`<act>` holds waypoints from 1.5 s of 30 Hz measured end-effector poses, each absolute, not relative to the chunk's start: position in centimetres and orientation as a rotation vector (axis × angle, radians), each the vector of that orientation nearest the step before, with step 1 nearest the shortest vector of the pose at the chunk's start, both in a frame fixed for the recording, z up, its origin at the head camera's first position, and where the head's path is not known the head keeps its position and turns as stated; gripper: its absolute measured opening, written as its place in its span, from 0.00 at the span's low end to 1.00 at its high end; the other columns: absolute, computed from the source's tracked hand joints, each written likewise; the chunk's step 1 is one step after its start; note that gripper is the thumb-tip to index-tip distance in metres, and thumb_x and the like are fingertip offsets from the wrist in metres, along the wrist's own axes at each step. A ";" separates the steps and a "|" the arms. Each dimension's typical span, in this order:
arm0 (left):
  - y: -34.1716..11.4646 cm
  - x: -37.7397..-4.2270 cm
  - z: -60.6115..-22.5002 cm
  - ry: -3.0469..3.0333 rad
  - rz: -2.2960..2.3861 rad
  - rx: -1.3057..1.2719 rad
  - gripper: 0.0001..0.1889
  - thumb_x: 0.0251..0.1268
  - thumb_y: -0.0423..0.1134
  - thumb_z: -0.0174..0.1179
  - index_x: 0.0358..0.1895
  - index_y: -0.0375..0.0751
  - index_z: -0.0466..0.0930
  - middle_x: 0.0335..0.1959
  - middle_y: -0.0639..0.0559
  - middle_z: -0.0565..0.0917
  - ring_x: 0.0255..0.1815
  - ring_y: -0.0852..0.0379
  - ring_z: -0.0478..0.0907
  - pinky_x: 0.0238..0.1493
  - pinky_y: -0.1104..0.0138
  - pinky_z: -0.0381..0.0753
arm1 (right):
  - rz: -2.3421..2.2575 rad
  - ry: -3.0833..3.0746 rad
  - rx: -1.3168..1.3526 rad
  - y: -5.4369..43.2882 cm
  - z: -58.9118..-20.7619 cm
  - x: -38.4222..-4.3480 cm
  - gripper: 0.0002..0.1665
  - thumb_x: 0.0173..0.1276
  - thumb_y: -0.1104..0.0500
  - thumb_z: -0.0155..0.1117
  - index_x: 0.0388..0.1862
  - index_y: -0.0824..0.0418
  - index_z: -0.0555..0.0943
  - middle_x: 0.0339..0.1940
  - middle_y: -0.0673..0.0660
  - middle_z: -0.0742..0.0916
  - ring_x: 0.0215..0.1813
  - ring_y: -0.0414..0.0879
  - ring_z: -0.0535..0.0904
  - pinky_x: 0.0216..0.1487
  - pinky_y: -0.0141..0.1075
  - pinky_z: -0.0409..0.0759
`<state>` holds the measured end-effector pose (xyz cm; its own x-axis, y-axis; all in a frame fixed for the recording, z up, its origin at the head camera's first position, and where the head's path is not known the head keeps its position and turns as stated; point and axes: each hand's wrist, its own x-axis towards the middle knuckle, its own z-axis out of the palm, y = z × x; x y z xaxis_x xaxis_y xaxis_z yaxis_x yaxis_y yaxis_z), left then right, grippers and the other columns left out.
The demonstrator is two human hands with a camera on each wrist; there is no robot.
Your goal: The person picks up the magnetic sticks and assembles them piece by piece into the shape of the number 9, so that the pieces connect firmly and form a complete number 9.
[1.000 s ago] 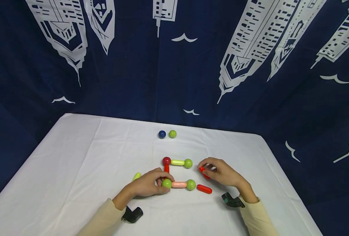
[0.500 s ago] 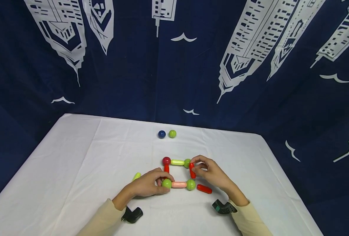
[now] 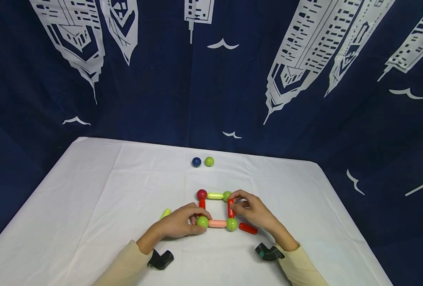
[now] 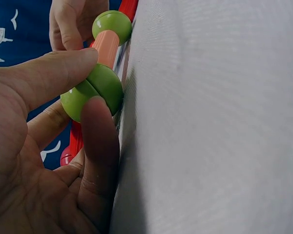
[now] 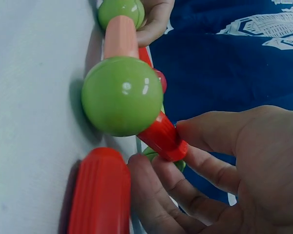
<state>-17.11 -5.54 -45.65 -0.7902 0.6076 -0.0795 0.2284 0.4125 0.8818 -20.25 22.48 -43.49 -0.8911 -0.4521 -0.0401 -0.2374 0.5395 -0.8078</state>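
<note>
Balls and rods lie joined as a four-sided outline. My left hand (image 3: 179,222) holds the near-left green ball (image 4: 105,85) between thumb and fingers. A pink rod (image 3: 217,223) runs from it to the near-right green ball (image 5: 119,97). On the right side, my right hand (image 3: 252,209) pinches a red rod (image 5: 163,136); its near end meets that ball. The rod's far end is by the far-right green ball (image 3: 227,195), partly hidden by fingers, so I cannot tell if they touch. A yellow-green rod (image 3: 215,196), a red ball (image 3: 202,194) and another red rod (image 3: 202,203) form the other sides.
A loose red rod (image 3: 248,228) lies just right of the outline. Another yellow-green rod (image 3: 165,213) shows partly behind my left hand. Farther back on the white cloth (image 3: 154,171) sit a blue ball (image 3: 196,162) and a green ball (image 3: 209,161).
My right hand has carried the red rod leftward, turning it in line with the right side, and its near end now meets the near-right green ball. My left hand has stayed in place.
</note>
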 end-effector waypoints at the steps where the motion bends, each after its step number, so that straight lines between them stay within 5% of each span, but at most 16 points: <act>1: -5.5 -17.1 -45.7 2.286 1.337 0.717 0.14 0.63 0.40 0.69 0.52 0.54 0.84 0.37 0.53 0.74 0.36 0.58 0.71 0.36 0.69 0.70 | -1.265 2.539 -0.583 22.5 -43.6 -20.3 0.16 0.71 0.64 0.63 0.56 0.64 0.76 0.48 0.63 0.83 0.39 0.46 0.84 0.40 0.33 0.83; 9: -5.5 -17.2 -45.7 2.289 1.351 0.736 0.14 0.63 0.40 0.69 0.52 0.52 0.84 0.37 0.54 0.74 0.36 0.59 0.71 0.38 0.70 0.71 | -1.209 2.571 -0.528 22.3 -43.7 -20.3 0.30 0.71 0.59 0.64 0.68 0.61 0.65 0.51 0.64 0.83 0.39 0.45 0.84 0.41 0.31 0.81; 18: -5.6 -17.1 -45.9 2.304 1.367 0.750 0.15 0.66 0.40 0.67 0.55 0.50 0.83 0.39 0.53 0.73 0.35 0.60 0.72 0.37 0.71 0.70 | -1.176 2.567 -0.515 22.2 -43.9 -20.4 0.33 0.72 0.59 0.64 0.71 0.62 0.62 0.53 0.63 0.83 0.42 0.45 0.84 0.42 0.31 0.81; 24: -5.6 -17.1 -45.9 2.276 1.430 0.666 0.18 0.69 0.38 0.63 0.60 0.47 0.79 0.42 0.48 0.70 0.27 0.60 0.74 0.28 0.72 0.75 | -1.116 2.590 -0.559 22.5 -43.3 -20.4 0.34 0.71 0.59 0.64 0.72 0.63 0.63 0.55 0.63 0.83 0.46 0.48 0.83 0.45 0.31 0.81; 34: -5.4 -17.0 -45.8 2.286 1.478 0.631 0.19 0.69 0.35 0.63 0.62 0.44 0.78 0.41 0.47 0.69 0.22 0.60 0.73 0.22 0.72 0.77 | -0.943 2.597 -0.643 25.0 -42.2 -19.2 0.23 0.69 0.55 0.68 0.60 0.63 0.78 0.46 0.55 0.85 0.41 0.43 0.81 0.42 0.30 0.80; 45: -5.4 -17.0 -45.9 2.279 1.489 0.591 0.19 0.68 0.35 0.64 0.61 0.45 0.79 0.42 0.47 0.70 0.22 0.59 0.74 0.22 0.71 0.76 | -0.768 2.607 -0.747 25.5 -42.1 -17.2 0.17 0.62 0.58 0.75 0.49 0.59 0.82 0.35 0.46 0.83 0.37 0.37 0.76 0.38 0.29 0.77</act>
